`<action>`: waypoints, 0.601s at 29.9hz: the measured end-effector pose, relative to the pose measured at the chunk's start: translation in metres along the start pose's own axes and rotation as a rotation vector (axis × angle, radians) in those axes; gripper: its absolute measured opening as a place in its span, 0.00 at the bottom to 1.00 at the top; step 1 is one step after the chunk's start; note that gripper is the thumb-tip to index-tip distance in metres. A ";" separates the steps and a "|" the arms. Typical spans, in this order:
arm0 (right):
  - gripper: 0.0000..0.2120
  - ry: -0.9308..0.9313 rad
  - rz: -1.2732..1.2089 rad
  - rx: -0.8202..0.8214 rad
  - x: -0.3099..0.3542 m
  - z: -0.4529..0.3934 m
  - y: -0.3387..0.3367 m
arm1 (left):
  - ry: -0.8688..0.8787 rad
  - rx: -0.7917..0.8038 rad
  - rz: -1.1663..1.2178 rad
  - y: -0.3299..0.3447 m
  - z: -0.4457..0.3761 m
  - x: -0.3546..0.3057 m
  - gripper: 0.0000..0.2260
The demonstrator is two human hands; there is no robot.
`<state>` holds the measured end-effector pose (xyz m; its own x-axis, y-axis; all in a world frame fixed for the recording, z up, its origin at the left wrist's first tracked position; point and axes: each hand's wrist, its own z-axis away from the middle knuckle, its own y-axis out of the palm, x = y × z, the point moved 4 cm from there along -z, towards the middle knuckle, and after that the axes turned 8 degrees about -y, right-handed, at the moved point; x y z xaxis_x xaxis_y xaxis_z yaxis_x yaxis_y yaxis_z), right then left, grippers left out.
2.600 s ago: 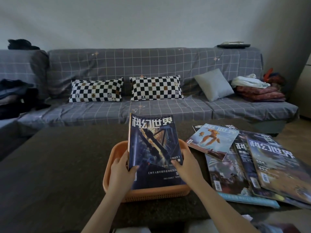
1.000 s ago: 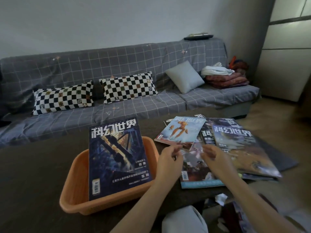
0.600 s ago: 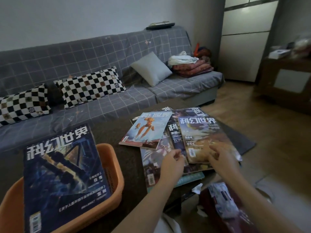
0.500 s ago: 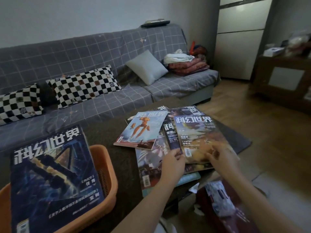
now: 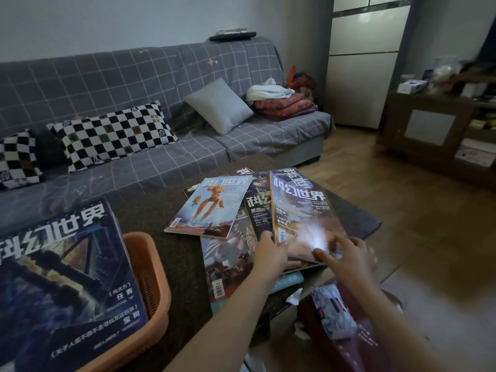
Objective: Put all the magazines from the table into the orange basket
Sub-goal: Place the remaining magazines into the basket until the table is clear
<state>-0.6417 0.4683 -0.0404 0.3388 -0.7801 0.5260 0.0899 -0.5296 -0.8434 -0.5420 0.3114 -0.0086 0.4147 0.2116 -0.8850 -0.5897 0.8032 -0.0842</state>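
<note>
One magazine [image 5: 67, 285] is lying in the orange basket [image 5: 150, 280]; the top magazine [image 5: 300, 210] is being gripped by the left hand [image 5: 269, 255] and right hand [image 5: 346, 256], others waiting.

Home living room: checked grey sofa [image 5: 150, 84], cushions [image 5: 115, 132], low table [image 5: 166, 208].

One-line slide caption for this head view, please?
Both hands, left hand and right hand, lift the top magazine off the pile; one magazine already in the orange basket.

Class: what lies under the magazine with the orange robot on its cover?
The orange-robot magazine overlaps a pale-covered magazine at its near edge and a dark one to its right. Another's corner peeks out behind it. Anything directly beneath is covered.
</note>
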 end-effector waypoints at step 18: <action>0.21 -0.093 -0.985 0.192 0.156 0.070 -0.014 | 0.259 -0.189 0.225 -0.187 0.116 0.009 0.06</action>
<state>-0.5246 0.3774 0.0460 0.1033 0.0091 0.9946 0.5157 -0.8556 -0.0457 -0.3474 0.2280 0.0526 0.0862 0.2034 -0.9753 -0.7734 0.6308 0.0632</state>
